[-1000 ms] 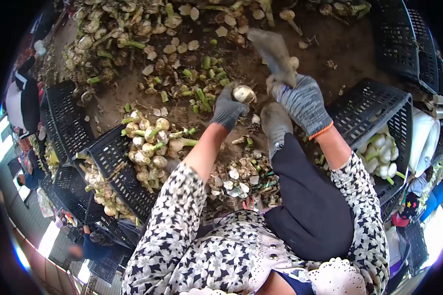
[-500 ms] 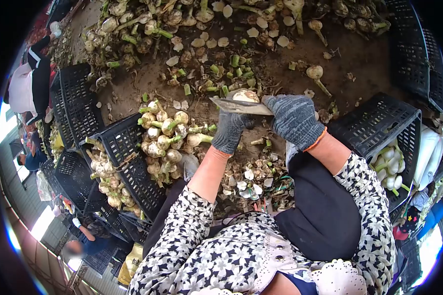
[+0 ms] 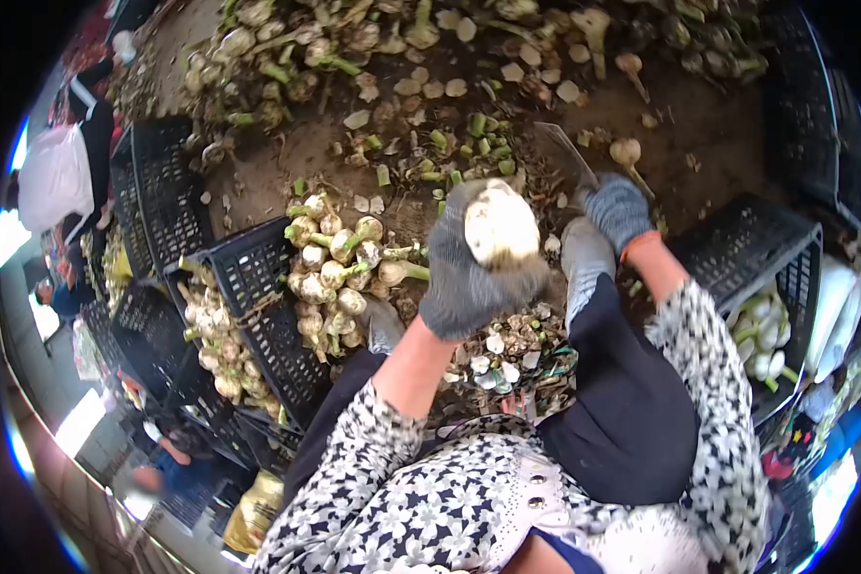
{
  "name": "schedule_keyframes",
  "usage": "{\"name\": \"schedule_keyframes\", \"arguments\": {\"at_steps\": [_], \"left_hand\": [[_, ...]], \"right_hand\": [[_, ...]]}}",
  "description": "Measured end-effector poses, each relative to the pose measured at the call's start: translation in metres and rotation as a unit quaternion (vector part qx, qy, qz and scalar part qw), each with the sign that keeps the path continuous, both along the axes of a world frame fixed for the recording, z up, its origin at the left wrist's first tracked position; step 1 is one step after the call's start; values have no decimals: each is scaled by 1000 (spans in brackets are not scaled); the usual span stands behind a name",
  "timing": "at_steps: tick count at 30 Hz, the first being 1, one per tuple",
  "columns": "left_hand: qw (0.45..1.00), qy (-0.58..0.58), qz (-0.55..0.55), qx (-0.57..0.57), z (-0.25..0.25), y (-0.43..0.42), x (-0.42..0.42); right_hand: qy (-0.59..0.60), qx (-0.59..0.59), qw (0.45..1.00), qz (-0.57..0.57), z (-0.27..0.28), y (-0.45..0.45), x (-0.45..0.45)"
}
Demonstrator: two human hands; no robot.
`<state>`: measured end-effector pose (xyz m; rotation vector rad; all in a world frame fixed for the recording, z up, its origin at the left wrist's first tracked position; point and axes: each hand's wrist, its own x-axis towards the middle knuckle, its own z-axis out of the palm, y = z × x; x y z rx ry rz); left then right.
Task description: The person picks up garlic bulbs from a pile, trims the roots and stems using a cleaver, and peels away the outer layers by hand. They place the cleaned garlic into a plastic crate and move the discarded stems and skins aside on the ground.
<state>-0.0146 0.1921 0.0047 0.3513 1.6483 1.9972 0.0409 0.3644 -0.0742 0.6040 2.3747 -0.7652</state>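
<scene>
In a grey knit glove, my left hand (image 3: 464,273) is closed around a large garlic bulb (image 3: 501,226), its pale cut face turned up toward me. My right hand (image 3: 618,210), gloved the same way with an orange cuff, grips a knife (image 3: 569,151) whose thin blade points up and to the left, apart from the bulb. Left of my left hand lies a pile of garlic bulbs (image 3: 335,253) with short green stems. Cut stem pieces (image 3: 478,148) and root discs are scattered on the soil beyond my hands.
Long-stemmed garlic (image 3: 325,53) is heaped along the far side. A black crate (image 3: 268,335) stands at left beside more bulbs (image 3: 222,335); another crate (image 3: 737,253) at right holds trimmed garlic (image 3: 763,330). My shoe (image 3: 585,263) is near my right hand. Other people are at far left.
The knife has left the bulb as my right hand moved right and its blade swung upward. My left hand has come closer with the bulb, showing its pale face.
</scene>
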Motion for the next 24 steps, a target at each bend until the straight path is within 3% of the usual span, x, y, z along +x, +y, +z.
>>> {"name": "schedule_keyframes", "arguments": {"at_steps": [1, 3, 4, 5, 6, 7, 8, 9, 10, 11, 12, 13, 14, 16, 17, 19, 20, 24], "left_hand": [[998, -49, 29, -29, -14, 0, -4], [996, 5, 26, -85, -36, 6, -14], [999, -7, 13, -51, -31, 13, -14], [997, -23, 14, -77, -34, 14, -16], [978, 108, 7, -178, -39, 10, -18], [934, 241, 0, -264, -39, 10, -23], [926, 248, 0, -286, -37, 12, -23], [916, 255, -2, -310, -36, 11, -21], [974, -48, 26, -220, -35, 12, -16], [963, -203, 31, -176, -20, 13, -17], [959, -263, 47, -92, -30, 5, -18], [946, -319, 63, -4, -41, 0, -20], [946, -318, 61, -4, -37, 7, -22], [870, -423, 246, -61, -29, 18, -22], [870, -423, 247, -62, -34, 13, -21], [926, -361, 68, -91, -43, 1, -21], [928, -353, 7, -118, -39, -2, -23], [942, -265, -38, -201, -68, -8, -16]], "right_hand": [[6, -29, 998, -57, -4, -8, -2], [240, 22, 957, 159, -1, -36, -2], [297, -145, 939, -97, -3, -54, -11], [294, -152, 938, -102, -4, -55, -13], [171, -100, 964, 177, -4, -50, -17], [36, -33, 895, 443, 13, -44, -28], [242, 125, 915, 297, -10, -45, -5], [250, 120, 924, 262, -13, -45, 0], [255, 95, 926, 264, -14, -42, 0], [259, 67, 926, 264, -15, -41, 1], [258, 66, 928, 262, -13, -43, 3], [247, -29, 962, 108, 3, -46, -2], [229, -124, 964, -50, 13, -46, -6], [249, -90, 964, -20, 14, -41, -6], [268, -58, 962, 11, 14, -40, -7], [266, -25, 963, 30, 16, -37, -9], [286, -21, 958, 31, 15, -36, -9], [298, -16, 953, 41, 17, -32, -8]]}}
